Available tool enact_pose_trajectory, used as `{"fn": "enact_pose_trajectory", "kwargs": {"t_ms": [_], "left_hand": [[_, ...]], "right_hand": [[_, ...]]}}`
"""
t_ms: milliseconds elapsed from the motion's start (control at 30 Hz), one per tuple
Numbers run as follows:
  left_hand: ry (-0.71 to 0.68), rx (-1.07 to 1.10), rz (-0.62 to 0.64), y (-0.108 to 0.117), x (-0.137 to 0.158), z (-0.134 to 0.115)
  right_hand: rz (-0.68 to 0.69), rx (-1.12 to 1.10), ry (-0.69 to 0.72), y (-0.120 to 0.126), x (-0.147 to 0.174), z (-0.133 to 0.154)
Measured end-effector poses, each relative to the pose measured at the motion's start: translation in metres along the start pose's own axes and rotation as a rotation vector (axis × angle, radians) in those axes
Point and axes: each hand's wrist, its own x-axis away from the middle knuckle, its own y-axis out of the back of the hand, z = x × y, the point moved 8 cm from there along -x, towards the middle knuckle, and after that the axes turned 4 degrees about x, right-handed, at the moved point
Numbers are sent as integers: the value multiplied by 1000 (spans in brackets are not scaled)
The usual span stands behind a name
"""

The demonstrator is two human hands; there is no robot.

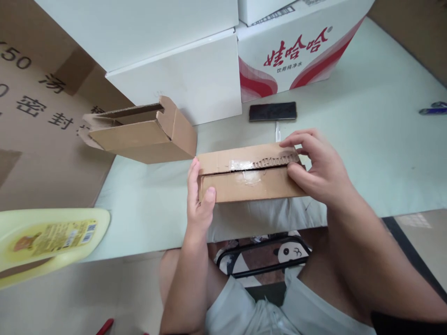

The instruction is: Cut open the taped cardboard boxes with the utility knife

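Note:
A small brown cardboard box (pixel 240 186) lies between my hands at the table's front edge. Its two top flaps meet along a narrow gap, with clear tape bits and a torn, corrugated strip beside it. My left hand (pixel 201 195) grips the left end, thumb on the front flap and fingers along the side. At the right end, my right hand (pixel 316 167) holds the box with thumb and fingers pinching near the torn strip. Behind and to the left, a second cardboard box (pixel 143 135) stands with its flaps raised.
Behind the boxes lies a dark phone (pixel 273 111) with a white cable (pixel 278 131). White cartons (pixel 181 74) and a red-lettered carton (pixel 296 60) line the back. A large brown carton (pixel 45 153) and yellow bottle (pixel 70 232) are left; a blue object (pixel 433 111) lies far right.

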Motion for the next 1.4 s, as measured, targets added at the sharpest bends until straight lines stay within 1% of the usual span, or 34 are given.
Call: {"fn": "enact_pose_trajectory", "kwargs": {"t_ms": [167, 333, 467, 700, 867, 1033, 1133, 1400], "left_hand": [[-17, 47, -28, -2, -2, -6], [-25, 13, -57, -3, -3, -7], [-22, 35, -59, -2, -2, -4], [-48, 167, -79, -2, -4, -1], [-56, 171, -74, -2, -4, -1], [-20, 164, -65, -3, -3, 0], [-29, 155, -72, -2, -3, -1], [3, 163, -74, -2, -2, 0]], "right_hand": [[-73, 29, -27, 5, 1, -1], [-104, 13, -48, 7, 1, -2], [-89, 9, -46, 5, 1, -2], [-87, 12, -28, 5, 1, -2], [-78, 11, -32, 4, 1, -3], [-83, 3, -32, 4, 2, -4], [-80, 1, -32, 3, 1, -4], [-93, -26, -71, 7, 1, -9]]}}
